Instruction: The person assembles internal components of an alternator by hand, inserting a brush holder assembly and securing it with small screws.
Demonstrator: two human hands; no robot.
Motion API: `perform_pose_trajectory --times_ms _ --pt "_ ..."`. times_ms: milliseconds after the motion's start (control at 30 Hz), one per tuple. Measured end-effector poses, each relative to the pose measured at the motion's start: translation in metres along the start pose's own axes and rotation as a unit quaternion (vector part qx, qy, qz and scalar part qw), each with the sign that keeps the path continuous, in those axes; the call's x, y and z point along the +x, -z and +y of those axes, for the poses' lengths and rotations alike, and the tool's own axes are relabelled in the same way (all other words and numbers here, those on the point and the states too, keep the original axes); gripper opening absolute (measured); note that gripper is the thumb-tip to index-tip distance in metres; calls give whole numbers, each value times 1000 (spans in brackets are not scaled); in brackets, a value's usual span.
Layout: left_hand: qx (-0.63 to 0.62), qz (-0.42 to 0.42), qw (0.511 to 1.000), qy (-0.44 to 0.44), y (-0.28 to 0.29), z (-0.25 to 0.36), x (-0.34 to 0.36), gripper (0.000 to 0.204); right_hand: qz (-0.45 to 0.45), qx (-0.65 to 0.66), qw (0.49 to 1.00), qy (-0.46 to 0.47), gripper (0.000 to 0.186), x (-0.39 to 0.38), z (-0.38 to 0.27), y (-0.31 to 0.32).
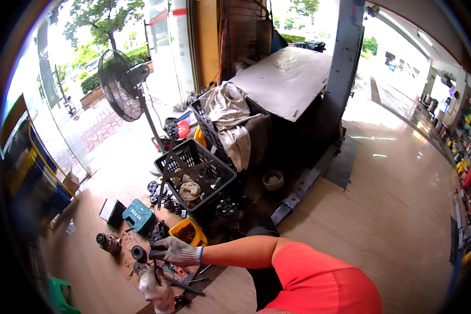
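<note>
Both of my hands wear grey knit gloves and work low over the wooden floor at the lower left. My right hand (175, 251), on a bare forearm below an orange sleeve, is curled around a thin dark tool (155, 268) that points down. Just under it, my left hand (157, 292) grips a dark rod-shaped part (186, 287) lying across a flat printed sheet. A black round metal part (138, 254) sits right beside my right hand's fingers. A second rusty round part (109, 243) lies further left.
A teal tool case (138, 214) and a yellow tub (190, 232) lie just beyond my hands. Behind them stand a black crate (214, 180) of parts, a cloth-filled crate (206, 123), a standing fan (121, 83) and a board-topped bench (288, 78). A green stool (62, 294) is at far left.
</note>
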State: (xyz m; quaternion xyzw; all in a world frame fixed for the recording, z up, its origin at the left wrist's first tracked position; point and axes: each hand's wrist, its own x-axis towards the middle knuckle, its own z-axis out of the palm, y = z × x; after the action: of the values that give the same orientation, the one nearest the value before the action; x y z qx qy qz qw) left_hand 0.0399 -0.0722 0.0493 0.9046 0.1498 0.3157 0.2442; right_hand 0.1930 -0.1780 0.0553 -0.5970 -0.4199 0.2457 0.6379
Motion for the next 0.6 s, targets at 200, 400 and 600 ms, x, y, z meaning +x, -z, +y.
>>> perform_pose_trajectory --times_ms 200,400,600 --pt "-589 -158 735 295 -4 -52 -25 41 -99 69 991 -54 14 -1 -39 1" --pt "-453 -178 833 264 5 -28 -7 28 -74 99 981 -152 17 -2 -4 -7" --pt "-163 -61 976 129 13 -3 0 19 -54 56 991 -112 19 -1 -5 -9"
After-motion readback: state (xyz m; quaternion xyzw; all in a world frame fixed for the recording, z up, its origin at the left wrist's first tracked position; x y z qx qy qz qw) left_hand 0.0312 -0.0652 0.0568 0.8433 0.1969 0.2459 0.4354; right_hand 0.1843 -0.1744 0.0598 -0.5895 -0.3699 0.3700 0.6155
